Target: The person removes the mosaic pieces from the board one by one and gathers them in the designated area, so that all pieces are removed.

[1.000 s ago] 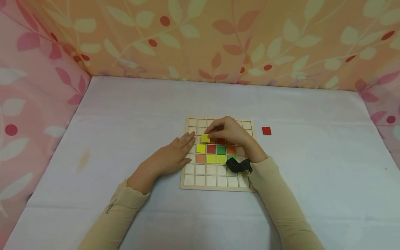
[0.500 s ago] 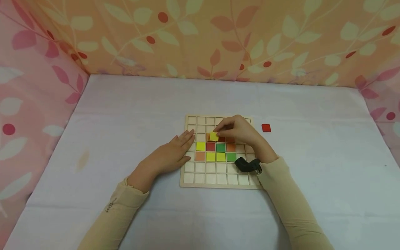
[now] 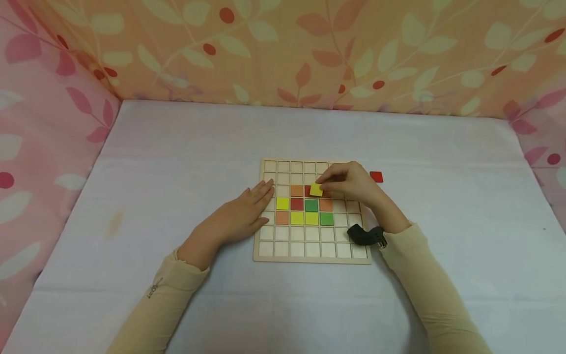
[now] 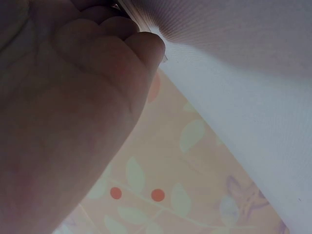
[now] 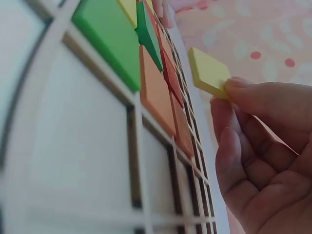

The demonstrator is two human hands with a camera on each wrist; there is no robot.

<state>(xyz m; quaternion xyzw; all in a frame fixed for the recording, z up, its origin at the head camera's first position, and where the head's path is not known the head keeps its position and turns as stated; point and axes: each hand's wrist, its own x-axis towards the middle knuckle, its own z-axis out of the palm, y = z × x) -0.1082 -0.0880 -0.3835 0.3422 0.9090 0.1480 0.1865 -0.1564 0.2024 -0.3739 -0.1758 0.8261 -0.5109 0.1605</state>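
Note:
A wooden grid board lies on the table with coloured square tiles in its middle cells. Between thumb and forefinger, my right hand pinches a yellow tile, held above the board and overlapping a red tile in the head view. Orange tiles, a green tile and several others form three rows. My left hand lies flat with straight fingers at the board's left edge; in the left wrist view its palm fills much of the picture.
One loose red tile lies on the white tablecloth to the right of the board. A black strap-like device hangs at my right wrist. Patterned cloth walls stand behind and at both sides of the table.
My right hand has moved to the right over the board with the yellow tile, uncovering the orange tile in the upper row. My left hand has stayed at the board's edge.

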